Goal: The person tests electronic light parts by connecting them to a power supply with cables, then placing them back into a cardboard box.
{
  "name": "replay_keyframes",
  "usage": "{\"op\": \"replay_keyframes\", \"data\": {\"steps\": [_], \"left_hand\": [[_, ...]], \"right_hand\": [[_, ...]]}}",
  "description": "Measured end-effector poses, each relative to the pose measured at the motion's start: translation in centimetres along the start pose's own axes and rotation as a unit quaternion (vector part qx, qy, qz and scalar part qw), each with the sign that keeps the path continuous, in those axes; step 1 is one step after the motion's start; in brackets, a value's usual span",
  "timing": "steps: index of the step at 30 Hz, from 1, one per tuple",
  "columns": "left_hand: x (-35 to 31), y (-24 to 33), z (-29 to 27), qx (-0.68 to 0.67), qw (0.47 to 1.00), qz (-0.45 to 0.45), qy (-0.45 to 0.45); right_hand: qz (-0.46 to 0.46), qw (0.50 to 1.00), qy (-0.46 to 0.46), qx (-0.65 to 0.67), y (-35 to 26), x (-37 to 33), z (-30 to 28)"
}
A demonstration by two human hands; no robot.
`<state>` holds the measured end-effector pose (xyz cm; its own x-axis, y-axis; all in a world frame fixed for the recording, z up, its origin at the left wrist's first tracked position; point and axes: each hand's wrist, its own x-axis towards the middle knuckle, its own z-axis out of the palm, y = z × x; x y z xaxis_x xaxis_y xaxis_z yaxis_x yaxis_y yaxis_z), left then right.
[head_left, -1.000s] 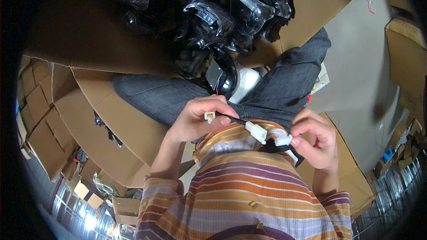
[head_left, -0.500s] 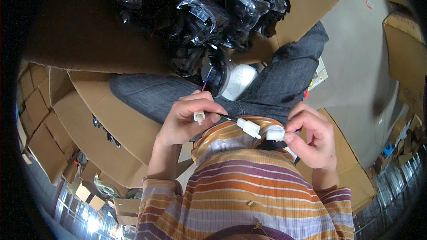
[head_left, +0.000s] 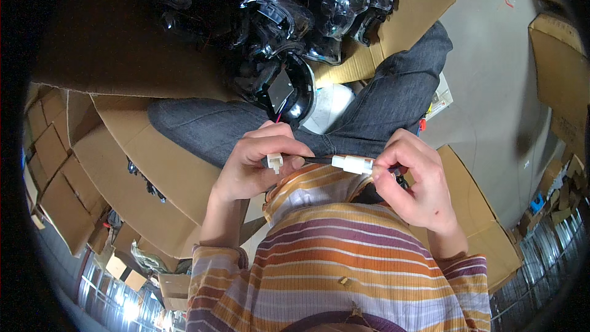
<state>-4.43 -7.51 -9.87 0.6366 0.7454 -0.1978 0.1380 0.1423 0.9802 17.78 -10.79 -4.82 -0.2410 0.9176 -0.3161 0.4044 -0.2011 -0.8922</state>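
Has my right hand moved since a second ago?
Yes. Against the carton on the right, your right hand has shifted left and slightly up in the picture.

Left hand (head_left: 258, 158) just off centre toward 9 o'clock, fingers curled, thumb and index pinched, tips toward 3 o'clock. Right hand (head_left: 413, 181) between 3 and 4 o'clock, pinched likewise, tips toward 10 o'clock. Hands apart. Left forearm (head_left: 221, 224) slants toward 1 o'clock, right forearm (head_left: 447, 243) toward 11.
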Motion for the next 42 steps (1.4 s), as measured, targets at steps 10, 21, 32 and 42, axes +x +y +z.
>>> {"op": "replay_keyframes", "data": {"steps": [10, 21, 32, 42], "left_hand": [[-9.7, 7.1, -4.3, 0.083, 0.913, 0.096, 0.388], [-22.9, 8.2, -18.7, 0.527, 0.616, -0.197, 0.551], [7.9, 19.4, -16.4, 0.713, 0.414, 0.352, 0.443], [14.8, 22.1, -18.5, 0.712, 0.483, 0.283, 0.425]], "right_hand": [[0.040, 0.990, 0.050, 0.128, 0.8, -0.5, -1.6], [0.078, 0.981, 0.129, 0.125, 2.3, 0.0, -2.5], [0.068, 0.979, 0.171, 0.086, 3.7, -1.8, -2.1], [0.105, 0.980, 0.153, 0.071, 3.9, -2.2, -0.2]]}}
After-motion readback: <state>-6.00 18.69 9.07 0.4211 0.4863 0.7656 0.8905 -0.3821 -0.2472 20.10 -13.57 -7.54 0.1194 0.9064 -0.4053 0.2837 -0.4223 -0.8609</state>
